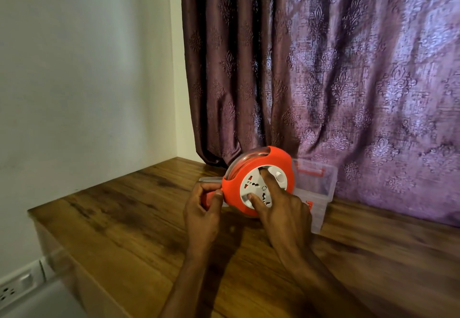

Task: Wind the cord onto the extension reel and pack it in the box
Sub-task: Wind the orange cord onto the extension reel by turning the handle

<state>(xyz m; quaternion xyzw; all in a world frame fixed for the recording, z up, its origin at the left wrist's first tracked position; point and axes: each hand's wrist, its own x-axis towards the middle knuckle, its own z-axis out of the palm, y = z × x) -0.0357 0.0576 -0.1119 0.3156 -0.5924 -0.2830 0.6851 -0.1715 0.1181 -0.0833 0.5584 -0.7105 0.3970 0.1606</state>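
Right now the reel (257, 183) stands on edge on the wooden table (124, 223), its white socket face tilted toward the camera, so its turning axis points roughly back at the person. The right hand (281, 208) lies across that face: one finger reaches up near the top of the white disc and another presses at its lower edge, spread apart and flat on the plastic rather than clamped around anything. The left hand (202, 205) sits just left of the reel, its fingers (214, 190) pinched together on a small orange piece at the rim, which I take to be the plug or the last bit of cord; it is too covered to be sure. The clear box (316, 193) sits directly behind the reel, against the curtain (323, 69), with the reel between it and both hands. The right hand is the nearer one to the box.

The reel is a round orange shell with a clear side window, through which orange cord (239, 166) shows coiled inside. No loose cord trails on the table, so the winding looks nearly finished. Packing would mean lifting the reel back and over the box wall.
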